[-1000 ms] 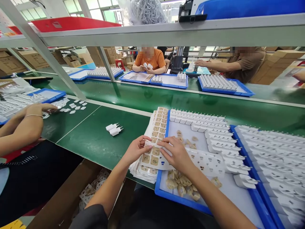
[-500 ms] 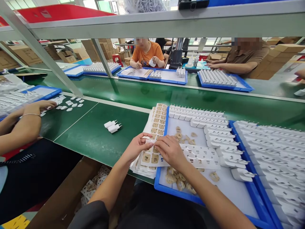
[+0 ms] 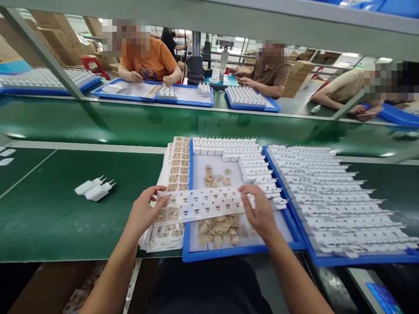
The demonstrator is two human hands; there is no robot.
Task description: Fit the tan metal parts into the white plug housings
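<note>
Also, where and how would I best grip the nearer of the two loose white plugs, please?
I'd pinch the nearer plug by its blocky body, coming from above left, since its pins point right and the other plug lies close behind.

ok so tally: two loose white plugs, one strip with holes, two near blue trays, four far blue trays that I can make out. Tray plugs and tan pieces? Loads, overlapping too much to count lol.
</note>
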